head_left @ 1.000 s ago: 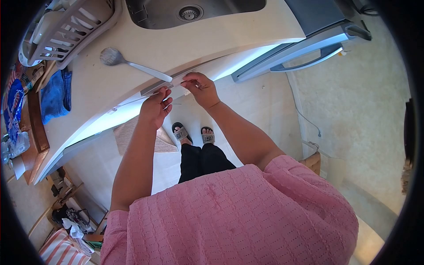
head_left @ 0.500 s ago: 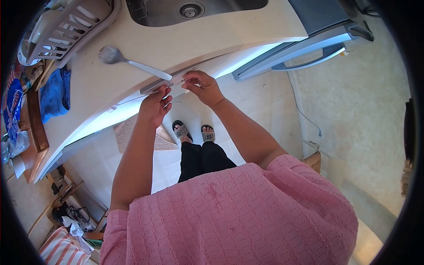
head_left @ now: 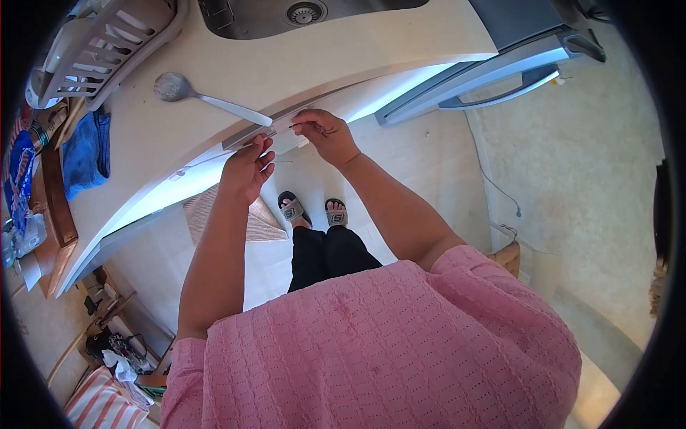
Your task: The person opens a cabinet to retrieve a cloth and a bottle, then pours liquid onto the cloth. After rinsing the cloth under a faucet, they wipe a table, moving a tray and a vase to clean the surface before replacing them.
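My left hand [head_left: 246, 170] is just below the counter's front edge, thumb and forefinger pinched together, the other fingers loosely curled. Whatever sits in that pinch is too small to make out. To its right, my right hand [head_left: 327, 136] also pinches with thumb and fingertips, and a tiny dark tip shows there. A thin line, perhaps a thread or wire, shows faintly near the left fingers. Just above both hands, a large spoon [head_left: 229, 109] with a whitish, coated bowl lies on the counter [head_left: 300, 68], its handle end close to the left fingertips.
A steel sink [head_left: 250, 25] is set into the counter. On the left stand a dish rack [head_left: 107, 57], a blue cloth [head_left: 87, 154] and a wooden tray [head_left: 53, 200]. An appliance with a handle [head_left: 507, 93] is at right. A mat [head_left: 264, 222] lies by my feet.
Both hands stay at the counter edge, still pinching. The right fingertips have shifted slightly up and left. The whole view has moved a little.
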{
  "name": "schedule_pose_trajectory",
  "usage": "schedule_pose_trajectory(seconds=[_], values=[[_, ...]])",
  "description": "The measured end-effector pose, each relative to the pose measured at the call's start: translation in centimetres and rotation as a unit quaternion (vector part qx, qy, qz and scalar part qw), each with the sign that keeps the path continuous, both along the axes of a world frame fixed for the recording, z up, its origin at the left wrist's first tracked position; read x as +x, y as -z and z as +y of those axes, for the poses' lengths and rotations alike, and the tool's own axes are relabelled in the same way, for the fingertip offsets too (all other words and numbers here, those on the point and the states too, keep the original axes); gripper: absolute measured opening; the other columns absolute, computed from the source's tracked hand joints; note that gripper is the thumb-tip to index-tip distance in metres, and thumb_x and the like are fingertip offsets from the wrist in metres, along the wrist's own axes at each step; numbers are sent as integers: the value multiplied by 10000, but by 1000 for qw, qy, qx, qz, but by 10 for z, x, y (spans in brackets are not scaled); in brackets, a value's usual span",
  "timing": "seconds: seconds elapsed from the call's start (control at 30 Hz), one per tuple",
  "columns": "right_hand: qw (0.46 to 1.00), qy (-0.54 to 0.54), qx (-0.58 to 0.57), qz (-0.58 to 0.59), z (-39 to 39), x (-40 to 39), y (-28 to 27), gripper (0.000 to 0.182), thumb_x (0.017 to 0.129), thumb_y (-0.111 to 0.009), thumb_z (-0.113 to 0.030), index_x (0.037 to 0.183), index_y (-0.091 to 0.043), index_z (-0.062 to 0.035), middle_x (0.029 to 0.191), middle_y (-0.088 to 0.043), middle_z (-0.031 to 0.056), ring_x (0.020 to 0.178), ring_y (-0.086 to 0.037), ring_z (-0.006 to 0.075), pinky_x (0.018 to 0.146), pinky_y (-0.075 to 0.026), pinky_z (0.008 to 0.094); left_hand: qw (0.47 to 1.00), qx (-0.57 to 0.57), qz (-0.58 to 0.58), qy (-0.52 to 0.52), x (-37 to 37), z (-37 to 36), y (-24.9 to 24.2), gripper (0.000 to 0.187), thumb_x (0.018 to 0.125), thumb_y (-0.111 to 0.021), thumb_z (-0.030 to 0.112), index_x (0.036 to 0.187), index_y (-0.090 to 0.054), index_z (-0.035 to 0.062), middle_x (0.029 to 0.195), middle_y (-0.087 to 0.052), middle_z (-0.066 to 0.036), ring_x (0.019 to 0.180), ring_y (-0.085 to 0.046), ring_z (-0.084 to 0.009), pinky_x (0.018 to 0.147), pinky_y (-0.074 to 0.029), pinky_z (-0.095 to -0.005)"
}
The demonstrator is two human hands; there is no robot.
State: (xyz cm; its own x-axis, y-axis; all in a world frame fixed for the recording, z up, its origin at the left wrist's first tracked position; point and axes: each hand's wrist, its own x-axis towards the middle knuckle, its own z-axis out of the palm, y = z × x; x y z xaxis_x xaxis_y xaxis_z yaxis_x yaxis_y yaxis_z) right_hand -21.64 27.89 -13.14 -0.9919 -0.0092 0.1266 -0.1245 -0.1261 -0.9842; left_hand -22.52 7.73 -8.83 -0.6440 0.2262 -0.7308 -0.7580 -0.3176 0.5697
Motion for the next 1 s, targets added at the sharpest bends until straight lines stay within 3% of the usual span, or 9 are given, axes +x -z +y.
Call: schedule_pose_trajectory(seconds=[0.33, 0.5, 0.7, 0.9, 1.0], values=[[999, -34, -10, -31, 4, 5, -9, 205, 859, -627, 10, 1059, -610, -33, 1021, -626, 60, 921, -616, 114, 815, -505, 240, 1000, -14, 0, -9, -1, 1, -1, 252, 921, -604, 277, 1122, -600, 125, 1041, -614, 2, 874, -544, -142, 781, -432, -305], [990, -25, -130, -41, 1, 5, -2, 274, 861, -604, 43, 1116, -529, -25, 959, -591, 57, 913, -609, 117, 821, -508, 248, 1000, -13, 4, -11, 1, 2, 0, 257, 914, -615, 280, 1114, -600, 119, 1040, -616, 0, 878, -544, -145, 785, -433, -309], [985, 3, -163, -49, -4, 1, -1, 243, 856, -600, 54, 1082, -540, -14, 990, -597, 63, 920, -609, 130, 794, -544, 262, 1000, -20, 5, -18, 2, 4, -1, 250, 907, -627, 276, 1101, -604, 121, 1040, -615, -3, 882, -543, -146, 785, -434, -311], [990, -20, -127, -53, 1, -1, 1, 223, 881, -565, 55, 1081, -498, -18, 972, -587, 80, 901, -619, 152, 822, -553, 306, 1000, -9, 10, -14, 2, 3, -1, 247, 904, -631, 280, 1093, -604, 123, 1048, -610, -2, 875, -541, -144, 782, -433, -310], [989, -13, -139, -39, 1, -2, 3, 229, 858, -605, 45, 1070, -541, -13, 985, -604, 69, 881, -620, 127, 786, -550, 265, 1000, -18, 5, -24, 2, 5, -2, 214, 915, -613, 257, 1086, -605, 127, 1007, -616, 4, 855, -559, -130, 750, -464, -290]])
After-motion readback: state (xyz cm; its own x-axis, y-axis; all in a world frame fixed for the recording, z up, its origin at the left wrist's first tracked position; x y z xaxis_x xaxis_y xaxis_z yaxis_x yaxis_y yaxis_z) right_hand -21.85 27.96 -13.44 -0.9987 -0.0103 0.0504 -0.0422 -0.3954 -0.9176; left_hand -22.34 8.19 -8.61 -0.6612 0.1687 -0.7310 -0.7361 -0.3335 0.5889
